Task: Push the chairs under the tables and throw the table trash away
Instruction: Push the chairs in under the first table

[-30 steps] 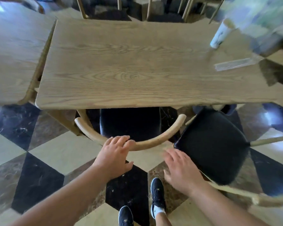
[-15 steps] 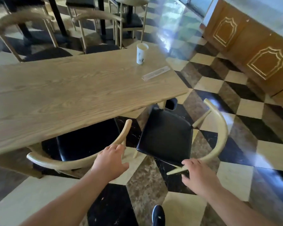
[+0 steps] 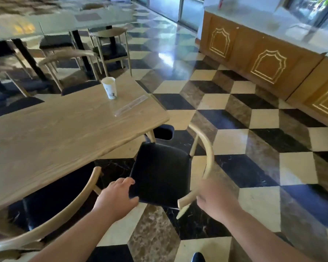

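A light wooden table (image 3: 55,133) fills the left. On its far right end stand a white paper cup (image 3: 109,87) and a clear plastic strip (image 3: 131,105). One chair with a curved wooden back rail (image 3: 74,210) is tucked under the near edge. A second chair with a black seat (image 3: 161,173) stands turned out from the table's corner, its back rail (image 3: 208,157) to the right. My left hand (image 3: 117,197) has spread fingers at the seat's near-left edge. My right hand (image 3: 216,201) is blurred, right beside the rail's near end.
A black bin (image 3: 163,131) sits on the floor under the table's right corner. A long wooden counter (image 3: 263,59) runs along the right. Another table (image 3: 102,17) with several chairs (image 3: 110,44) stands behind. The checkered floor (image 3: 254,120) lies between the table and the counter.
My view has swung right, from the tucked chair to the turned-out one. My left hand left the first chair's rail and moved to the second chair's seat. The right hand stays by its rail end.
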Motion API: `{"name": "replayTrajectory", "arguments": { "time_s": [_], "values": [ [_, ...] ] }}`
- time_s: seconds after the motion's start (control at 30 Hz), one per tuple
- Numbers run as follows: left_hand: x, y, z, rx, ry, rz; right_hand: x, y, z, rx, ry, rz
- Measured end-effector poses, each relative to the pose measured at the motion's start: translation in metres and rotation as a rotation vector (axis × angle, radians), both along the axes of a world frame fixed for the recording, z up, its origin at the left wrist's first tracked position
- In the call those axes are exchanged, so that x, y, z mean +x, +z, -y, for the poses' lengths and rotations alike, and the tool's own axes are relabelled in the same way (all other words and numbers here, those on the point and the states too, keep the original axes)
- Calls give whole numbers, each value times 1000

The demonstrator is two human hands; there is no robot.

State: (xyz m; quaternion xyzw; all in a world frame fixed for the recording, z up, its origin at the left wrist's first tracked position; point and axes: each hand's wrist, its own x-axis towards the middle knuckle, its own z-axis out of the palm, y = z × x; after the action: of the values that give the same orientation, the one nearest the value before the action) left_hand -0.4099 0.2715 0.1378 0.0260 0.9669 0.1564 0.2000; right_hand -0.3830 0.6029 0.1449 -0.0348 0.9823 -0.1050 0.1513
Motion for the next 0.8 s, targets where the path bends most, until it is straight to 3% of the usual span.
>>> {"name": "replayTrajectory", "arguments": {
  "time_s": [0.37, 0.8],
  "values": [
    [-74, 32, -173, 20, 79, -51, -100, 24, -175, 37, 26, -23],
    [-155, 28, -208, 280, -7, -77, -172, 37, -163, 58, 89, 32]
  ]
}}
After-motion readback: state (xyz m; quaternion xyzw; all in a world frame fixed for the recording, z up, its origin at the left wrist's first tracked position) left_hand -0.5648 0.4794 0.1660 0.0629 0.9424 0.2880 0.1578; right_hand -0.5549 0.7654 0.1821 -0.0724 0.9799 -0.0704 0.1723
